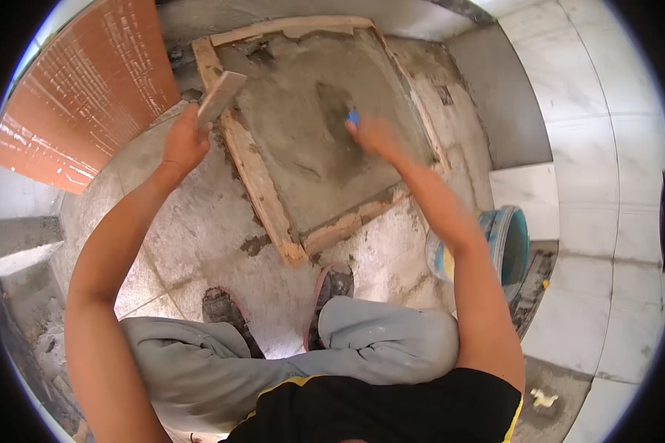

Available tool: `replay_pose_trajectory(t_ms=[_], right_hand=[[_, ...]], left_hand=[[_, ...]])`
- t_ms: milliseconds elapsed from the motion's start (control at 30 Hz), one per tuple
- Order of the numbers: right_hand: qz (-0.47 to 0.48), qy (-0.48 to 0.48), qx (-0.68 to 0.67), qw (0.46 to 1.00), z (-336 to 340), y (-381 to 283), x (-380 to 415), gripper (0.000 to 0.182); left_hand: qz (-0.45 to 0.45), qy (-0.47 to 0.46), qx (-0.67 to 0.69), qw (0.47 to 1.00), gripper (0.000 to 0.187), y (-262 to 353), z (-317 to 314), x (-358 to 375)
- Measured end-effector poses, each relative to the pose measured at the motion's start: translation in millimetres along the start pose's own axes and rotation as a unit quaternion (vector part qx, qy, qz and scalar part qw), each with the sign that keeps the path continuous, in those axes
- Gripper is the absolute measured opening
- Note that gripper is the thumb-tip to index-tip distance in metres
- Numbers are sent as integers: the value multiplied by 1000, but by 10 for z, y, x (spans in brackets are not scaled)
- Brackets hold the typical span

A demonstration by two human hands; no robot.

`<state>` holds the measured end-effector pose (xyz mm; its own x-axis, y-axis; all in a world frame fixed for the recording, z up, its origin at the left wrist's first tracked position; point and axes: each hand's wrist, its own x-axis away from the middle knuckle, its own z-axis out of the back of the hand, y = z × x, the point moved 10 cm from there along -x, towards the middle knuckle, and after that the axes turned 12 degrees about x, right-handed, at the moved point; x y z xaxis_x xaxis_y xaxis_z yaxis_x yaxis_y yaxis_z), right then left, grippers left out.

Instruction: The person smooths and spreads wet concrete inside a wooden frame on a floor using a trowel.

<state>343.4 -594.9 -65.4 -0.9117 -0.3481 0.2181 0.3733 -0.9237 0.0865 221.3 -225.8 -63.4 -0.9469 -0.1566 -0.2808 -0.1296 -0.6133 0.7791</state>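
A wooden frame (255,177) on the floor holds a slab of wet grey mortar (281,111). My left hand (187,139) is closed round a short, flat, pale board (222,96), raised over the frame's left side. Over the middle of the mortar, my right hand (375,137) is closed on a tool with a blue end (353,117); motion blurs this hand, and the rest of the tool cannot be made out. A darker wet patch (334,100) shows in the mortar beside it.
To the right stands a bucket (511,244), partly behind my right forearm. An orange-brown ribbed panel (89,88) leans at the upper left. White tiles (584,155) cover the right wall. My shoes (336,288) rest on the floor close to the frame's near edge.
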Motion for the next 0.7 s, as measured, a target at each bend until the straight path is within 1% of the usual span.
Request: replay_pose_trajectory(t_ms=[33,100,167,200,233,267,300,333,367,400,433,467,500,533,567,600,633,667,700], right_hand=[[50,147,126,980,286,-102,-59,54],[31,146,115,982,361,-63,-111,55],[35,153,117,981,522,-64,-95,55],[7,-9,8,1000,295,144,-18,54],[-21,-173,-99,980,46,259,147,54],[-11,-172,-93,981,12,329,252,54],[-32,-182,-110,977,-156,486,355,53],[-57,-193,-128,971,-262,563,397,53],[-60,-201,-130,969,-392,588,289,53],[-49,-88,-19,995,-249,577,-17,54],[-37,32,96,994,-37,521,-212,55],[-45,31,95,994,45,445,-254,55],[-50,39,108,992,270,275,-285,55],[-54,47,121,990,380,184,-294,54],[-53,46,123,990,355,201,-176,54],[-63,-25,-30,997,172,288,-3,58],[-54,-59,-103,991,41,313,33,61],[-51,-95,-175,979,-96,343,77,63],[-28,-99,-148,984,-256,389,87,63]], left_hand=[[-6,-14,0,1000,27,29,-41,15],[8,8,5,1000,27,37,11,1],[13,2,7,1000,27,29,-1,-6],[22,-3,7,1000,26,2,11,5],[27,7,6,1000,26,-20,27,17],[8,20,-8,1000,27,7,26,25],[-10,33,-24,999,27,22,60,27],[-5,38,-27,999,27,-27,109,12],[-10,28,-16,999,27,-31,84,18],[-20,15,-3,1000,27,-3,30,17],[-26,9,0,1000,27,21,-2,-10],[-12,4,6,1000,27,-20,-11,-25],[6,0,10,1000,26,-66,-18,-22],[6,-5,11,1000,26,-50,-29,-3],[13,-5,10,1000,26,-46,-34,13],[19,2,8,1000,26,-44,-1,-10],[21,16,6,1000,26,-20,44,-46],[4,21,-7,1000,26,54,56,-35],[-11,22,-21,999,26,84,72,7]])
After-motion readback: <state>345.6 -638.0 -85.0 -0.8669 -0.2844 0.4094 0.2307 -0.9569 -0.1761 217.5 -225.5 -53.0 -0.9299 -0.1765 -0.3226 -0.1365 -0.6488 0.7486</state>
